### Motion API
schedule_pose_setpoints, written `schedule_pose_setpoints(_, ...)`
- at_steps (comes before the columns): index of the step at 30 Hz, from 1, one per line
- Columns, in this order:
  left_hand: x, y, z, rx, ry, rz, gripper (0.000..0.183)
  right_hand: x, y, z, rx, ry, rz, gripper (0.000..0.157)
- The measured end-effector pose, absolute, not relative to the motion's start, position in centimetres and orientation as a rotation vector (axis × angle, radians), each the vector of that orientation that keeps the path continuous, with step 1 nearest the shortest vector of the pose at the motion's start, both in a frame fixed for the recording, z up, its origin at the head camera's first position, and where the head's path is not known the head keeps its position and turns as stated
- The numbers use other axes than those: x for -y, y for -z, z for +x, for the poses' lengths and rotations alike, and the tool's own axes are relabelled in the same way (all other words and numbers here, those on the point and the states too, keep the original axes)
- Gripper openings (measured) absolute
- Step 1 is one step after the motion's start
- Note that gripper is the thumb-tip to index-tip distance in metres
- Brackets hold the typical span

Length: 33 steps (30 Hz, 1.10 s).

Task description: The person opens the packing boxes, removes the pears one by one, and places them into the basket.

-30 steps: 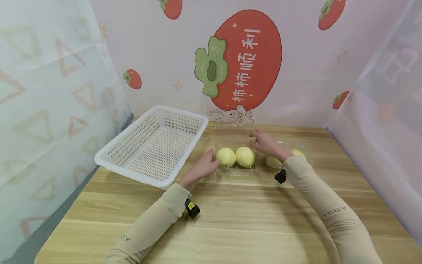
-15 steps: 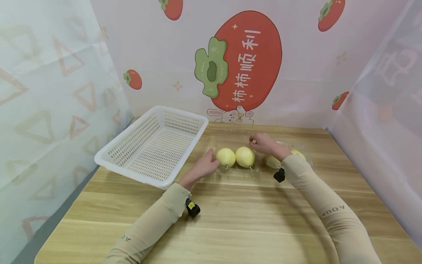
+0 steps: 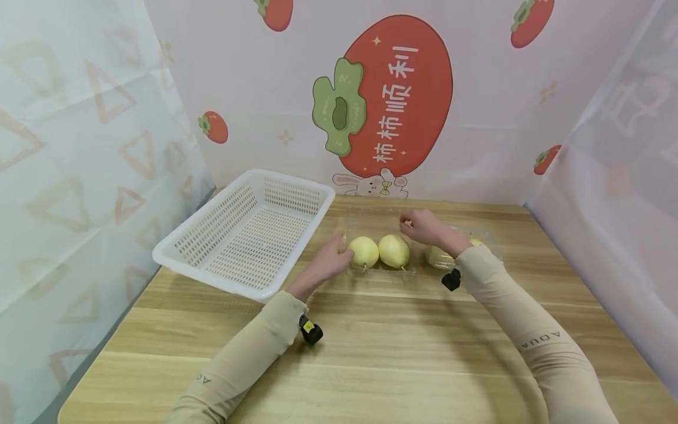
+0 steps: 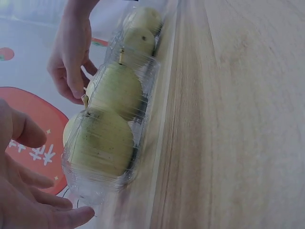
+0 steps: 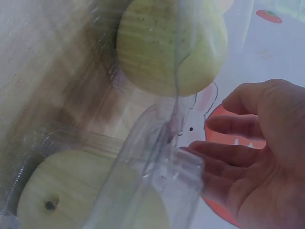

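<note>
Two pale yellow pears [image 3: 394, 252] sit side by side in a clear plastic clamshell box [image 3: 382, 272] at the back middle of the table; its lid stands folded back behind them. My left hand [image 3: 331, 259] is at the box's left end, its fingers loosely bent in the left wrist view, close to the clear wall. Whether they touch it I cannot tell. At the right rear corner my right hand [image 3: 426, 228] hovers by the lid edge. The right wrist view has its fingers [image 5: 233, 155] loosely bent near the clear plastic, with nothing visibly pinched.
A white perforated plastic basket [image 3: 288, 277] stands to the left. Right of the box, partly behind my right forearm, is another clear container [image 3: 492, 238] with pears [image 3: 441, 259]. Printed cloth walls [image 3: 254, 159] enclose the wooden table [image 3: 371, 353] at the back and sides.
My right hand's fingers have drawn closer together by the lid's edge. The lid's far edge appears slightly lower than a second ago. My left hand has shifted only slightly.
</note>
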<state>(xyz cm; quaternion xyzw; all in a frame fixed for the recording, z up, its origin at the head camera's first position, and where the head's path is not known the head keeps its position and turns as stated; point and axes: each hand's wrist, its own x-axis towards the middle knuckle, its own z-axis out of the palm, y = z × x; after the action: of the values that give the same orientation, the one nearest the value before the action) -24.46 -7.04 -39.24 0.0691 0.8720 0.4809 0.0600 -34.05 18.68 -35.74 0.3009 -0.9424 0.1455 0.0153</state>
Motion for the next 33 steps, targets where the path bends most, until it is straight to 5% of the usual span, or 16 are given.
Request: schedule_pose_setpoints(33, 5.2, 32.6, -21.6, -2.733, -1.401, 0.453, 0.056, -14.6, 34.2, -30.4, 2.821, -0.546, 1.201, 0.028)
